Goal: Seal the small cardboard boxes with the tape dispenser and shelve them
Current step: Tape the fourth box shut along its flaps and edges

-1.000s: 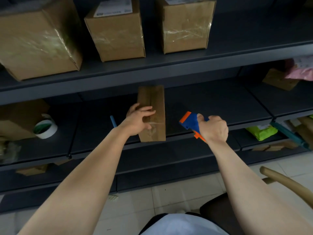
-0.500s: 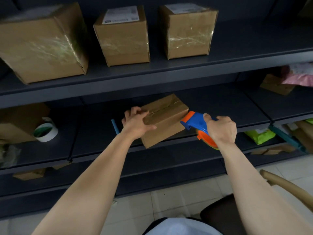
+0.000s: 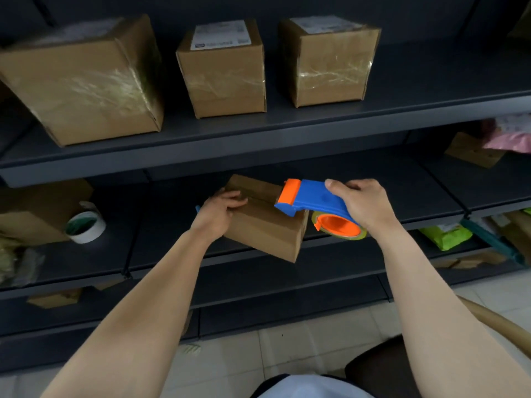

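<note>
Now, tape dispenser (image 3: pixel 313 201) over closed box (image 3: pixel 267 234).

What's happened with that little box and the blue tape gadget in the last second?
The left hand turned the small cardboard box from standing on end to lying flat. The right hand brought the tape dispenser leftward from beside the box onto its top face. Both grips held; the upper-shelf boxes and the white tape roll have not moved.
</note>
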A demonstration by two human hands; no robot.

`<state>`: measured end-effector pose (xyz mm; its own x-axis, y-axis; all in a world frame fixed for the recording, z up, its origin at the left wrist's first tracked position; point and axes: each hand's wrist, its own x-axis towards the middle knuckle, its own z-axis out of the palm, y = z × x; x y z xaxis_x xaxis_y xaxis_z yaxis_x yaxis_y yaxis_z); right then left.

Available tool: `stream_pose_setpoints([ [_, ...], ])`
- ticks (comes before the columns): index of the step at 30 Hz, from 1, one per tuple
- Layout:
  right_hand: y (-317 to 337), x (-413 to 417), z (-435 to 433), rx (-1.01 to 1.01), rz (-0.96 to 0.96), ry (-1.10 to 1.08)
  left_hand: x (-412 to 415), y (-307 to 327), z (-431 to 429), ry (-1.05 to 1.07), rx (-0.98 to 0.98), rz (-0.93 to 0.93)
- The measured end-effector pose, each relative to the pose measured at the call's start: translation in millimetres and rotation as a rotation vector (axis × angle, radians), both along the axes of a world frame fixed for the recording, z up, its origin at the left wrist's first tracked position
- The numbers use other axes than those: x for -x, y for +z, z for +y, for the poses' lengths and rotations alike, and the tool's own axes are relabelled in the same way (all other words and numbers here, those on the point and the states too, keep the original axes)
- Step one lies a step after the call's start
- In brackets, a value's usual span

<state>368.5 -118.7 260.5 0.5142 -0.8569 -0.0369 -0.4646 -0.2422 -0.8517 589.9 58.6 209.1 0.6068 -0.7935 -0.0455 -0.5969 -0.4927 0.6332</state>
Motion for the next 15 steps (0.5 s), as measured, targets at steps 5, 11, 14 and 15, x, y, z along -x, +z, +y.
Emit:
stream_pose_setpoints([
  [5,-6,-12,3,-0.023,0.014,0.005,4,2,0,-0.029,-0.021,-0.015],
  [11,-10,-13,2,-0.023,-0.071,0.032,22,19,-13,0.174,0.208,0.084],
  [14,-8,-13,3,-0.009,-0.127,0.08,33,36,-28,0.181,0.243,0.532],
  [15,-8,-12,3,-0.012,-0.145,0.093,36,39,-31,0.16,0.236,0.729],
])
